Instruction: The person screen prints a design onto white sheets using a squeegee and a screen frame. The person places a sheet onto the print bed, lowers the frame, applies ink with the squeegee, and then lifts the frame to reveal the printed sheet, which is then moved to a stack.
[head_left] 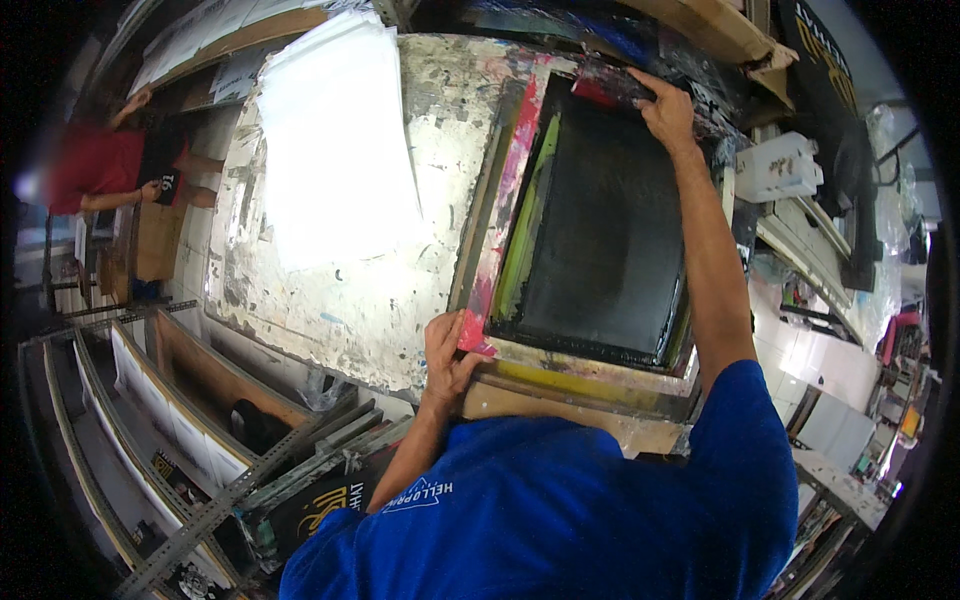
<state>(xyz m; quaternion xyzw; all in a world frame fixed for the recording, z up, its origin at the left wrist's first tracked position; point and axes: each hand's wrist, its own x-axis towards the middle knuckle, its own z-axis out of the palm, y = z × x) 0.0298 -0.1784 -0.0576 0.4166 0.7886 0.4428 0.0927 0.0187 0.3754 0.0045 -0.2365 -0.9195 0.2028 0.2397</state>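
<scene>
A screen printing frame [513, 200] lies on the worktable before me, its rails smeared with pink, red and green ink. Black ink covers the dark mesh [605, 230] inside it. My left hand [448, 352] is closed on the frame's near left corner, thumb and fingers pressed to the pink-stained rail. With my arm stretched out over the frame's right side, my right hand [668, 112] grips a red-and-black ink-stained bar [600, 88] at the far end. Part of its grip is hidden. A stack of white sheets [335, 150] lies to the left of the frame.
The worktable [330, 325] is spattered with paint. Shelving with boards [190, 400] stands at the near left. At the right is a white plastic container [778, 167]; cardboard [710, 40] lies beyond the table. A person in red [105, 170] stands at the far left.
</scene>
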